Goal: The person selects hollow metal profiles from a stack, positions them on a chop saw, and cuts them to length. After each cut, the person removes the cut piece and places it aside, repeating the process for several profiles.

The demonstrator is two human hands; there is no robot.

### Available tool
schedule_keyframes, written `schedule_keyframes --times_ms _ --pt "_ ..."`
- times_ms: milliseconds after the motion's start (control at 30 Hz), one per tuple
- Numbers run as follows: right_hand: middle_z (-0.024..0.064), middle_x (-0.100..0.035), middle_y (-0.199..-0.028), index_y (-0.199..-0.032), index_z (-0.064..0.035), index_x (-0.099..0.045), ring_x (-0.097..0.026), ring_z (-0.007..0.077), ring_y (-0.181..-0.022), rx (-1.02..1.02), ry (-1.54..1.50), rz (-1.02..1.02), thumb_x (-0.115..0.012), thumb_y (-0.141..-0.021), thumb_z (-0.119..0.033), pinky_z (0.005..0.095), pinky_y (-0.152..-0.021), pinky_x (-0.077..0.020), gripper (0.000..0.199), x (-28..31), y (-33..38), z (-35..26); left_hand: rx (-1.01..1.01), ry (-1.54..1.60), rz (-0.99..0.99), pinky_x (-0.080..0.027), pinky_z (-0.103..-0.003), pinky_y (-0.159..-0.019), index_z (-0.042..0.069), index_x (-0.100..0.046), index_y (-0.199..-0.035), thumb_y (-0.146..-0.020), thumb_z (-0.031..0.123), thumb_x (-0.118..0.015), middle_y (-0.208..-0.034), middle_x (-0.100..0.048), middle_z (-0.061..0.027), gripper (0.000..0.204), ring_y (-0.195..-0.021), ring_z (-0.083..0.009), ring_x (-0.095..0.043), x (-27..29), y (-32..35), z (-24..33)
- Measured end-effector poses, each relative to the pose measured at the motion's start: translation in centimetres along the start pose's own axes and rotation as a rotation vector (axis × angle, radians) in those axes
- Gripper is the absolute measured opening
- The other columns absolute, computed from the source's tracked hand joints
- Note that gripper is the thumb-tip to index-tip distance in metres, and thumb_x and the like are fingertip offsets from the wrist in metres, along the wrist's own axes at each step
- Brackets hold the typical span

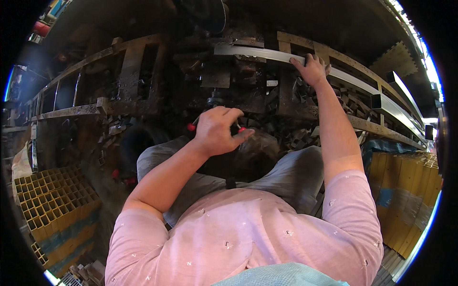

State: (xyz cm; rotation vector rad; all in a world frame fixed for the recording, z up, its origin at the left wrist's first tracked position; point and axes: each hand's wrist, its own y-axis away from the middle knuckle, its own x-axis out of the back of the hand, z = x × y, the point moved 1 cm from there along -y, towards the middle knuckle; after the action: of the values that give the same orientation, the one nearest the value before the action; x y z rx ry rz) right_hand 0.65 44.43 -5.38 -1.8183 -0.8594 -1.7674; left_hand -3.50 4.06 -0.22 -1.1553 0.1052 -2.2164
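Observation:
My left hand [214, 132] is curled over a crank handle with red knobs [192, 127], in front of a dark machine vise [215, 76]. One knob shows between thumb and forefinger; the hand covers the middle of the handle. A long silvery square metal tube [267, 53] lies across the vise and runs off to the right. My right hand [312, 71] grips this tube from above, thumb on the near side, fingertips over the far side. Above the vise, a dark round saw disc [212, 16] hangs in shadow at the top.
More square tubes [396, 107] rest on the rusty frame [367, 125] at right. Cut metal offcuts [298, 133] are heaped beneath. Bundled yellow tubes stand in stacks at left [57, 195] and right [405, 190]. Another rusty frame section [71, 112] stretches left.

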Motion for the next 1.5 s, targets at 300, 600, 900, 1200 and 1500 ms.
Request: schedule_keyframes --times_ms 300,600,900,1200,1500 --pt "0.0212 -0.044 -0.164 -0.157 -0.0105 -0.052 -0.033 0.0428 -0.158 -0.009 0.015 -0.007 -0.049 -0.094 -0.085 0.0744 -0.126 -0.0084 0.097 -0.1 -0.3 0.3 -0.079 -0.124 -0.61 -0.058 -0.05 -0.075 0.009 -0.075 -0.083 -0.087 0.053 -0.077 -0.082 -0.075 -0.0157 0.044 -0.083 -0.0384 -0.074 1.4 -1.9 -0.3" --pt "0.0232 -0.042 -0.167 -0.163 -0.0096 -0.046 -0.028 0.0451 -0.16 0.012 0.033 -0.017 -0.05 -0.091 -0.089 0.0701 -0.128 -0.0096 0.107 -0.9 -0.8 1.1 0.016 -0.395 -0.86 -0.063 -0.045 -0.077 0.01 -0.083 -0.092 -0.089 0.02 -0.066 -0.098 -0.082 -0.0146 0.02 -0.091 -0.0319 -0.08 -16.5 -1.2 -0.1" --pt "0.0161 -0.043 -0.169 -0.162 -0.0112 -0.048 -0.03 0.0407 -0.161 0.016 0.002 -0.008 -0.049 -0.092 -0.088 0.0699 -0.128 -0.0088 0.104 0.0 -0.9 0.5 -0.173 -0.246 -0.595 -0.055 -0.047 -0.093 0.009 -0.075 -0.098 -0.083 0.039 -0.078 -0.097 -0.076 -0.0123 0.033 -0.099 -0.0335 -0.073 -11.8 -0.2 1.1" --pt "0.015 -0.042 -0.17 -0.162 -0.0135 -0.047 -0.031 0.0395 -0.16 0.011 0.007 -0.009 -0.049 -0.091 -0.089 0.0691 -0.129 -0.0086 0.104 -0.5 -0.7 0.4 0.515 -0.358 0.155 -0.052 -0.043 -0.085 0.008 -0.071 -0.088 -0.087 0.042 -0.086 -0.092 -0.073 -0.0086 0.037 -0.091 -0.0277 -0.07 5.7 3.2 -6.5" --pt "0.0214 -0.072 -0.129 -0.127 -0.0016 -0.071 -0.067 0.0387 -0.126 0.266 -0.453 0.142 -0.081 -0.091 -0.051 0.0469 -0.107 -0.0532 0.061 1.9 10.7 -9.4 0.755 1.37 0.556 -0.053 -0.033 -0.089 0.0 -0.074 -0.097 -0.102 0.03 -0.073 -0.093 -0.074 -0.0073 0.03 -0.095 -0.0167 -0.07 1.1 4.3 -9.8"
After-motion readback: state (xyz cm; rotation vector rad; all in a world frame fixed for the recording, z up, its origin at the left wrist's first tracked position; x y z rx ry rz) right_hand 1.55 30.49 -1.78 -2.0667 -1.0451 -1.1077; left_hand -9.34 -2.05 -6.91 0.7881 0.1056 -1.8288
